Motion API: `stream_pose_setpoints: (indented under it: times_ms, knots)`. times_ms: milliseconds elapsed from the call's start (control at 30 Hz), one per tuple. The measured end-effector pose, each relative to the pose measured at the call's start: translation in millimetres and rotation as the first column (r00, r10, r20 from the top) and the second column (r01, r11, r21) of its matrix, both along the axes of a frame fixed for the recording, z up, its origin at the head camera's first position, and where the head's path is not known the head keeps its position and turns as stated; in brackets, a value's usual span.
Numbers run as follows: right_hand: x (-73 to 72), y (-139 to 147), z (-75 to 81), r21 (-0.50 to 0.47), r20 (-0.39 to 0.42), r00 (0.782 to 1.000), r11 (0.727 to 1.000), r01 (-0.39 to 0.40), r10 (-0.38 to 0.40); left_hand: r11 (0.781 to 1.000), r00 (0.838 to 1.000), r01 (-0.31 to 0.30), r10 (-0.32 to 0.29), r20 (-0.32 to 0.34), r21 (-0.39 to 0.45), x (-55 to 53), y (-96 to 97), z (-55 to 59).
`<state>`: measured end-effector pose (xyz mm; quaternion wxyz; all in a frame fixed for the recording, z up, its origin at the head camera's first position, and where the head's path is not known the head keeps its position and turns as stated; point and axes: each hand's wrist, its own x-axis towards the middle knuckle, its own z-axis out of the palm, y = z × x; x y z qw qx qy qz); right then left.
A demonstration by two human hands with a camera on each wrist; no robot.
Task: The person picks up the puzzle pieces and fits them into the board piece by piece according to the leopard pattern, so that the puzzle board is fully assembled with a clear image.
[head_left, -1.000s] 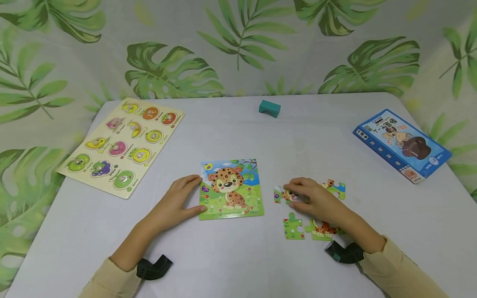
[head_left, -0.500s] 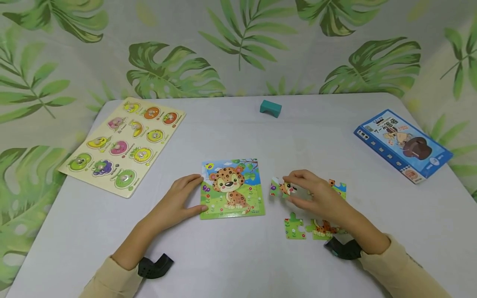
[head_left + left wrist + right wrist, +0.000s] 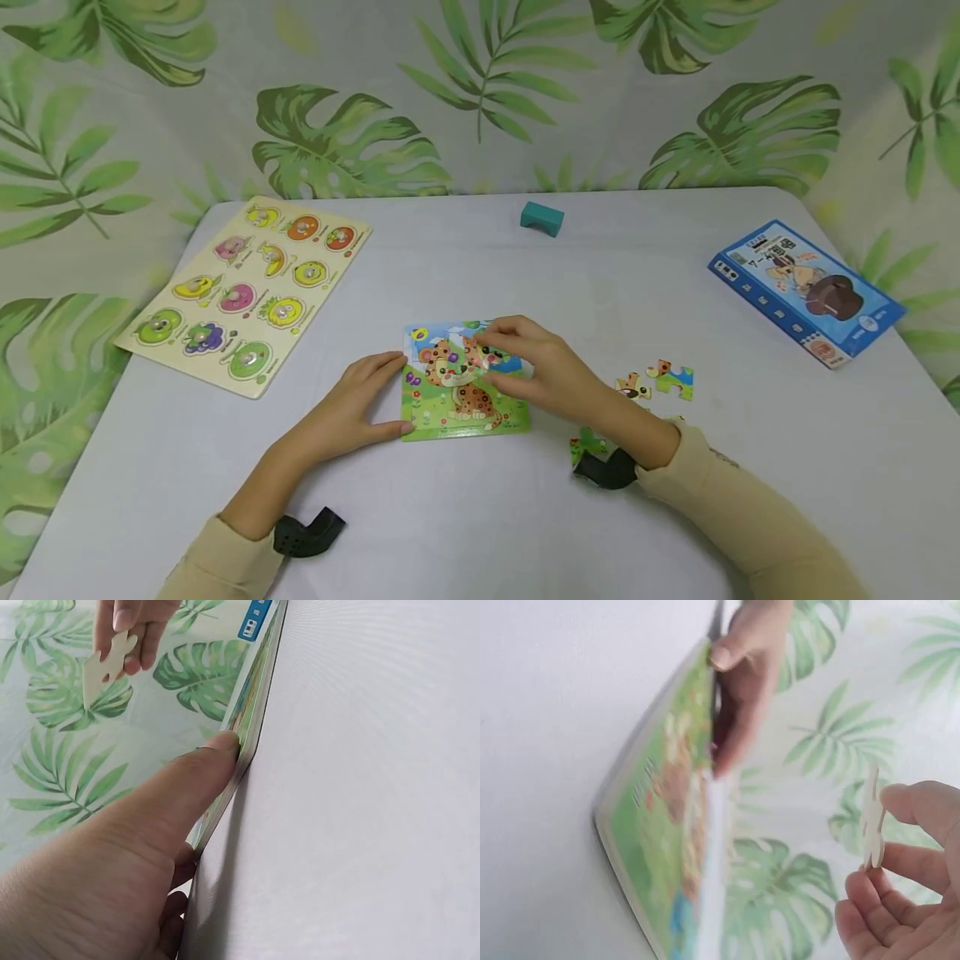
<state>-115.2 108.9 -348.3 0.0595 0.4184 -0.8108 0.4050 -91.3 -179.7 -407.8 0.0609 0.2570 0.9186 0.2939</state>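
The piece [image 3: 101,675] is up in the air over the board [image 3: 465,432], covering part of the leopard's head when seen from above; both wrist views show it clear of the board. Its printed side shows part of a leopard face and a purple spot; the left wrist view shows its pale, plain back. The grip of the right hand [image 3: 551,371] is clamped on it, thumb on one side and fingers on the other. The board lies flat on the surface [image 3: 420,517], picture up. The left hand [image 3: 360,400] rests at its left edge with the grip apart, the thumb near the near corner and the fingertips farther up that edge.

To the right of the board lie loose pieces [image 3: 677,380], some partly hidden by the right forearm and the right wrist camera [image 3: 606,469]. The left wrist camera [image 3: 310,533] sits at the cuff of the other beige sleeve [image 3: 232,558].

Farther out, a fruit board [image 3: 202,367] lies at the far left and a blue box [image 3: 810,292] at the far right. A teal block [image 3: 542,218] stands between them near the far edge, before a leaf-print cloth [image 3: 495,50].
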Motion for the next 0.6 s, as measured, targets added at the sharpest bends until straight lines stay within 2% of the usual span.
stream_pose_setpoints:
  times_ms: [100, 233, 333, 433, 600]
  knots:
    - [-5.6, -19, -10.1, 0.039, 0.071, 0.997, 0.999, -0.008, 0.006, 1.000, 1.000, 0.003, -0.003, -0.001, 0.005, -0.4, -0.6, -0.9]
    - [-10.5, -35, -23.8, 0.140, 0.155, 0.988, 0.990, -0.021, -0.001, 1.000, 1.000, 0.010, -0.010, -0.014, 0.012, -1.3, -0.6, -1.9]
    - [-13.4, -40, -31.6, 0.213, 0.189, 0.982, 0.977, -0.026, -0.015, 1.000, 0.999, 0.020, -0.019, -0.030, 0.016, -2.0, -0.8, -2.6]
    - [-16.3, -43, -37.8, 0.273, 0.172, 0.985, 0.961, -0.031, -0.017, 0.999, 0.999, 0.031, -0.030, -0.044, 0.014, -2.0, -1.1, -3.2]
    - [-20.4, -47, -45.6, 0.331, 0.092, 0.996, 0.942, -0.049, 0.020, 0.998, 0.996, 0.057, -0.057, -0.071, 0.005, -1.0, -1.0, -3.5]
